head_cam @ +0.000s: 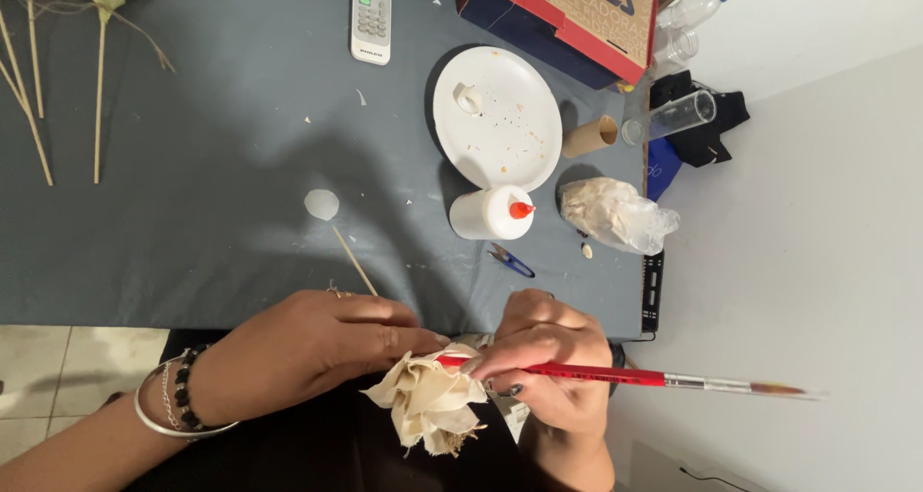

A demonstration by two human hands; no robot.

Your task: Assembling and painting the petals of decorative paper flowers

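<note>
Holding a cream husk flower (431,403) at the edge of the grey table (192,194), both hands closed around it

Left hand (317,343) cups the bloom; right hand (548,353) pinches its petals and a red-handled paintbrush (635,377). Thin dry petals look light and brittle, likely safest gripped at the base. A glue bottle (492,213), white plate (497,117) and blue snips (510,259) lie nearby

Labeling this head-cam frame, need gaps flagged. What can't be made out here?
- cream flower: its stem, if any, is hidden under the left hand, head view.
- red-handled brush: handle end covered by the right hand; bristle tip blurred.
- thin stick: lower end runs behind the left hand.
- cardboard box: cut off by the top edge.
- white plate: specks too small to identify.
</note>
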